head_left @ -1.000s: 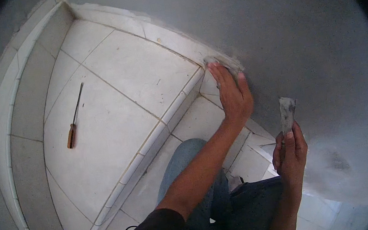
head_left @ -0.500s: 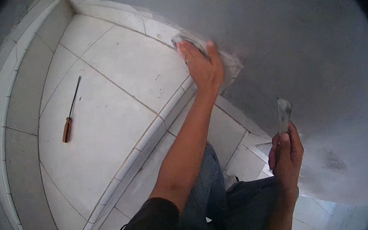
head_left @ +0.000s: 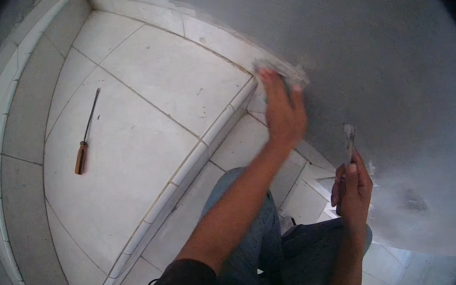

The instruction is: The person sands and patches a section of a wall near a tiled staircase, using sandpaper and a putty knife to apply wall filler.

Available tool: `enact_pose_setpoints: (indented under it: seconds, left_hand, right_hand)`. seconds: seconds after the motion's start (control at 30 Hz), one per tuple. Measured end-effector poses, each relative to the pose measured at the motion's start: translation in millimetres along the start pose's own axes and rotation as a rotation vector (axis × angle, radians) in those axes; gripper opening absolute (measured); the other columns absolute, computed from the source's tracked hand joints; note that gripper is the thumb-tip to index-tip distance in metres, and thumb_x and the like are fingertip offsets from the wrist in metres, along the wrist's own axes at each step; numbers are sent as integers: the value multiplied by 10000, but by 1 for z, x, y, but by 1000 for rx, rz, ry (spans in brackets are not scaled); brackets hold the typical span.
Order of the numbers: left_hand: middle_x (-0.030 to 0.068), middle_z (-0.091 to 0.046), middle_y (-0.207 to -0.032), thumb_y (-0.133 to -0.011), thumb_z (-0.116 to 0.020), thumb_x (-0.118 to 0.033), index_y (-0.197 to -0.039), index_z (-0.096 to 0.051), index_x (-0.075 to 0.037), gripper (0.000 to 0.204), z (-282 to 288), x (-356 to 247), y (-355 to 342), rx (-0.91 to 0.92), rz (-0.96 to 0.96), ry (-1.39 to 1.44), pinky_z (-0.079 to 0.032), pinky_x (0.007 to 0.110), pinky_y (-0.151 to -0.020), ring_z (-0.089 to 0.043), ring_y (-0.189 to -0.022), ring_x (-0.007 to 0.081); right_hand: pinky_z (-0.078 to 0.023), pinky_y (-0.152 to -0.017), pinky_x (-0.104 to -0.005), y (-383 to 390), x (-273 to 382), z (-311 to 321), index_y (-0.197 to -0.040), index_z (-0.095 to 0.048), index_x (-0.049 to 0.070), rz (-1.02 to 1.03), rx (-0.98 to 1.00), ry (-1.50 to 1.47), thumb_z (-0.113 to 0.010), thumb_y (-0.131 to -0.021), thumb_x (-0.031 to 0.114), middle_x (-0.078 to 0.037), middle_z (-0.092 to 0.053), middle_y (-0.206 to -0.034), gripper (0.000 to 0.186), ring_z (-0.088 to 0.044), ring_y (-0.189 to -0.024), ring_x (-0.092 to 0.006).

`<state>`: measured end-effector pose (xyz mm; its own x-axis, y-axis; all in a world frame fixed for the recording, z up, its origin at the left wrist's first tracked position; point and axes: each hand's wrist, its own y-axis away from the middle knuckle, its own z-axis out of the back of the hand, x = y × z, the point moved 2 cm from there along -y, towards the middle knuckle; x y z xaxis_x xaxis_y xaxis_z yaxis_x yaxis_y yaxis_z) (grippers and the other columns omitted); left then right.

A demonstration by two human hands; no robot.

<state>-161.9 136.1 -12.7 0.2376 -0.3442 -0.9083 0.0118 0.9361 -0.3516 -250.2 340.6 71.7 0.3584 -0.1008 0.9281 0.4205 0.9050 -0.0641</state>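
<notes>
My left hand (head_left: 285, 110) reaches to the bottom of the grey wall, over a tiled skirting (head_left: 220, 47) smeared with grey material near the step's corner. Its blurred fingers press down there on something greyish that I cannot make out. My right hand (head_left: 356, 190), lower and to the right, grips a putty knife (head_left: 349, 137) upright, its blade coated with grey residue. A screwdriver (head_left: 80, 156) with an amber and dark handle lies on the white tiled landing (head_left: 149, 95) to the left.
The grey wall (head_left: 370, 58) fills the right side. A tiled riser (head_left: 31, 193) with a rounded edge curves along the left. The landing's rounded front edge (head_left: 186, 167) drops to a lower tiled step (head_left: 239, 144), where my jeans-clad legs (head_left: 313, 251) are. More tile shows at lower right.
My left hand slid up-left along the skirting, then came back down-right toward the corner. The putty knife in my right hand has turned more edge-on.
</notes>
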Motion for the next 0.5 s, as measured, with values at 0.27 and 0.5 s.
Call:
enact_pose_setpoints:
  seconds: [0.27, 0.5]
  left_hand:
    - [335, -126, -1582, -1059, -349, -370, -1506, -176, 120, 686, -54, 6, 51, -191, -18, 213, -139, 462, -1209, -120, -1489, 451]
    - [311, -109, -1573, -1050, -389, -287, -1501, -184, 103, 631, -56, 13, 40, -174, 251, 260, -114, 456, -1205, -109, -1475, 428]
  right_hand:
    - [-504, -444, -272, -18, 6, -32, -1195, -512, 19, -72, -207, -89, -523, -1026, 233, -90, -625, -896, 273, -563, -503, -115]
    - [-478, -423, -307, -73, 21, -89, -1236, -438, 2, -13, 274, 182, -438, -1039, 190, -152, -657, -882, 272, -597, -482, -168]
